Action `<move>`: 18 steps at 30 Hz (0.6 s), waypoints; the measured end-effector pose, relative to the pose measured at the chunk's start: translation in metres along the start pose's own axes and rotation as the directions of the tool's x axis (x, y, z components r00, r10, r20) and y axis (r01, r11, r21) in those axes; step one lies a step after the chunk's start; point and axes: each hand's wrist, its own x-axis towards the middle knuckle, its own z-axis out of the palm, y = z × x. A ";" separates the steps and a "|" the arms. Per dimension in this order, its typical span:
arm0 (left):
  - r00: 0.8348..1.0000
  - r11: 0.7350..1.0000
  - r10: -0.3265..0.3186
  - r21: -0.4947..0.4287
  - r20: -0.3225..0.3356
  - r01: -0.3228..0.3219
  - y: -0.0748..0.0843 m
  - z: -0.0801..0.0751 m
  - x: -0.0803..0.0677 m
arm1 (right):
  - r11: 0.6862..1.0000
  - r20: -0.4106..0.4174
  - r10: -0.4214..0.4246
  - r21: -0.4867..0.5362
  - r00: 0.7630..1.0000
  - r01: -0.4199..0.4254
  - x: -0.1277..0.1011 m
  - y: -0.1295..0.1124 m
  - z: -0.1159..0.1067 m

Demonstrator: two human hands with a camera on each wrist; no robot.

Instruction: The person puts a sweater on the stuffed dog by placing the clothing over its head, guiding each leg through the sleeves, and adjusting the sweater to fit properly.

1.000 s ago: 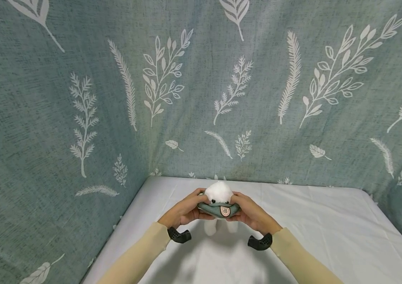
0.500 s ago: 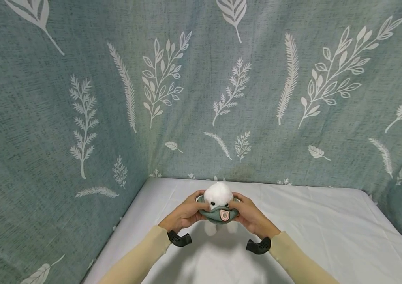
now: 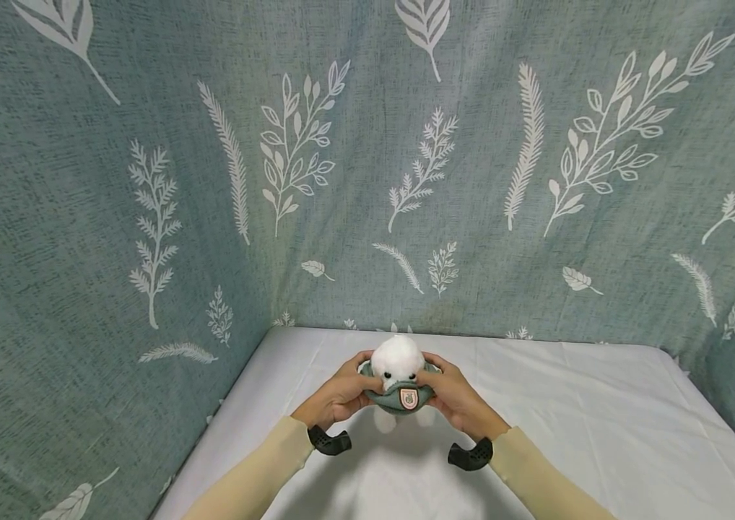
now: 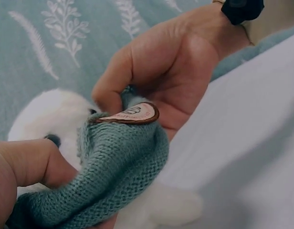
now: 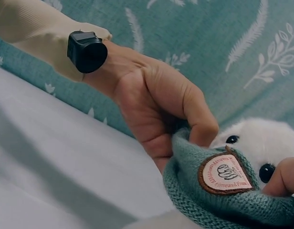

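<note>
A white plush toy point(image 3: 397, 354) with dark eyes stands upright at the far middle of the table. Around its face, just below the eyes, sits a green knit hat point(image 4: 123, 157) bearing a pink, brown-edged patch point(image 5: 226, 174). On one side my left hand point(image 3: 341, 391) pinches the hat's edge, thumb on the inner side beside the face. Opposite it, my right hand point(image 3: 461, 396) pinches the edge the same way. The toy's white feet point(image 3: 385, 419) show under the hat. Much of its body is hidden behind the knit.
A white cloth covers the table point(image 3: 569, 433). Blue-green curtains point(image 3: 367, 166) with white leaf prints hang close behind the table and along its left side. Each wrist wears a black camera band point(image 3: 328, 440), over cream sleeves point(image 3: 250, 469).
Both hands have moved slightly toward me and down, drawing the hat's front edge lower so more of the toy's face around the eyes shows. The grip stays on the hat.
</note>
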 end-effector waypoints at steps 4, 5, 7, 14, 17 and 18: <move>1.000 1.000 -0.006 0.002 0.007 0.006 0.000 0.000 0.002 | 1.000 0.001 -0.004 0.019 1.000 0.004 0.000 0.001 -0.001; 1.000 1.000 -0.011 0.001 0.010 0.011 0.000 -0.001 0.003 | 0.999 0.007 0.000 0.034 1.000 0.000 0.000 0.001 -0.001; 0.999 1.000 -0.025 0.002 0.020 0.025 0.000 -0.002 0.004 | 0.997 0.025 0.014 0.070 1.000 -0.016 0.000 0.001 -0.002; 0.999 0.999 -0.028 -0.019 0.044 0.029 -0.001 -0.003 0.003 | 0.993 0.056 0.029 0.115 0.998 -0.035 -0.001 0.000 -0.001; 0.999 0.999 -0.018 -0.033 0.040 0.020 0.001 0.000 0.001 | 0.995 0.028 0.023 0.101 0.999 -0.026 -0.002 -0.001 -0.001; 0.999 0.999 -0.018 -0.033 0.035 0.019 0.001 0.002 0.000 | 0.996 0.018 0.018 0.088 1.000 -0.020 -0.002 -0.001 -0.001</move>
